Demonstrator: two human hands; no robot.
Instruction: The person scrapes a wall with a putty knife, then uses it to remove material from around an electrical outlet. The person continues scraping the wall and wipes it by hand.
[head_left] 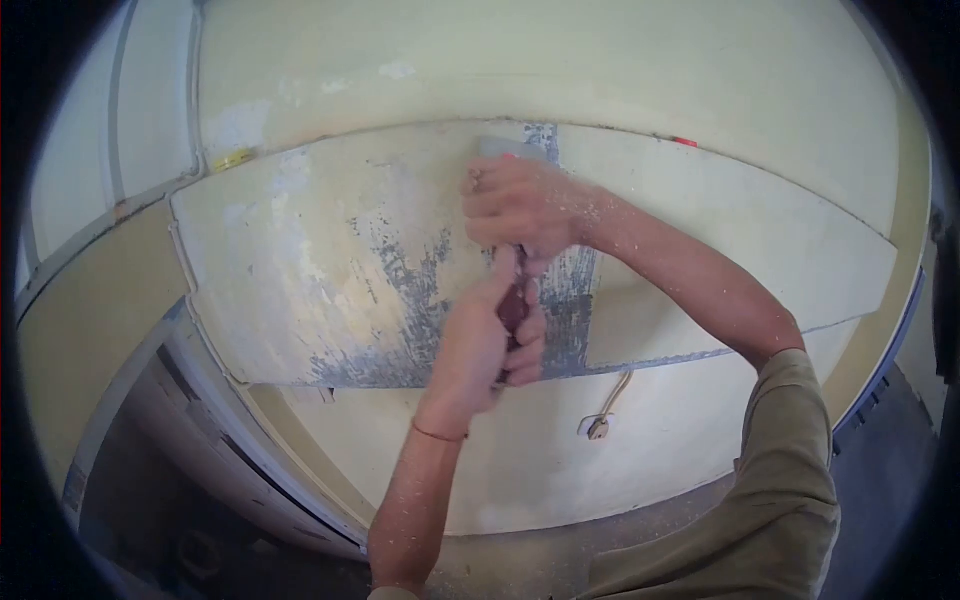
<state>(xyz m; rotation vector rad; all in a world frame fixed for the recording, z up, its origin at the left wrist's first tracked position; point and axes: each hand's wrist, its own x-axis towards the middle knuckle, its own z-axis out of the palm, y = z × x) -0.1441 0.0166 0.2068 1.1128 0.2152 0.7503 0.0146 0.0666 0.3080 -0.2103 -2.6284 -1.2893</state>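
My left hand is wrapped round the lower part of a dark red handle. Above it, my right hand is closed round the upper end of the same tool. The flat grey blade shows just past my right fist, against the upper part of a pale panel. Grey patches with flaked paint spread over the panel beside and below my hands. Small pale flecks stick to both forearms.
A yellow item and a red item lie on the panel's top edge. Below the panel, a cable runs to a wall fitting. A doorway frame stands at the lower left, with a dark opening beyond.
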